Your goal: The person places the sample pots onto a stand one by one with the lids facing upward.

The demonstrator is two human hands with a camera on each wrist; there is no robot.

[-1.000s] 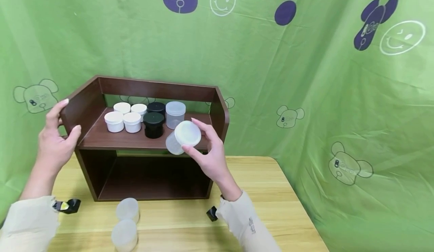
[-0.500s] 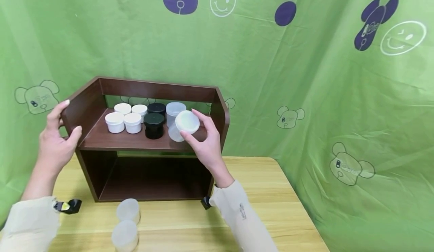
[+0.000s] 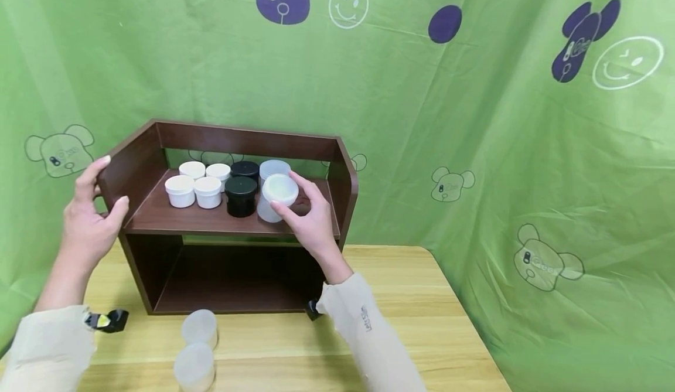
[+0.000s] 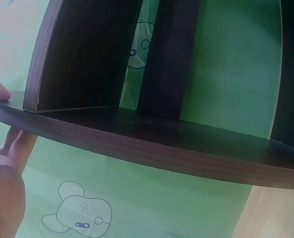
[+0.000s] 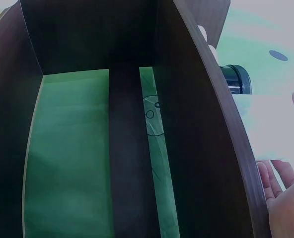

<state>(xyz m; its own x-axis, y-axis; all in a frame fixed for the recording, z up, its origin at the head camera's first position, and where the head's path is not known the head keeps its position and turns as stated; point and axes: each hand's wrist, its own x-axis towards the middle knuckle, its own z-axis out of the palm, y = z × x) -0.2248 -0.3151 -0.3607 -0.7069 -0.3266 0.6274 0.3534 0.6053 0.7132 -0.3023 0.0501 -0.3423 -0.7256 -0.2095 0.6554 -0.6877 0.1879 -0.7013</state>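
Observation:
My right hand [image 3: 302, 213] grips a translucent lidded jar [image 3: 276, 196] and holds it on the top board of the dark wooden shelf [image 3: 232, 219], just right of a black jar [image 3: 240, 196]. Behind it stands another translucent jar [image 3: 273, 168]. Several white jars [image 3: 193, 186] and a second black jar [image 3: 245, 169] fill the shelf's left part. My left hand [image 3: 89, 213] grips the shelf's left side panel [image 3: 126, 166]; the left wrist view shows its fingers [image 4: 5, 163] around the panel's edge. In the right wrist view the jar [image 5: 268, 126] appears pale beside my palm.
Two more translucent jars [image 3: 199, 327] [image 3: 194, 365] stand on the wooden table [image 3: 401, 298] in front of the shelf. The shelf's lower compartment [image 3: 232, 275] is dark and holds nothing visible. A green printed cloth [image 3: 474, 116] hangs behind and to the right.
My right hand carried the translucent jar up and left from the shelf's front edge and turned it upright onto the top board beside the black jar. The left hand stayed put.

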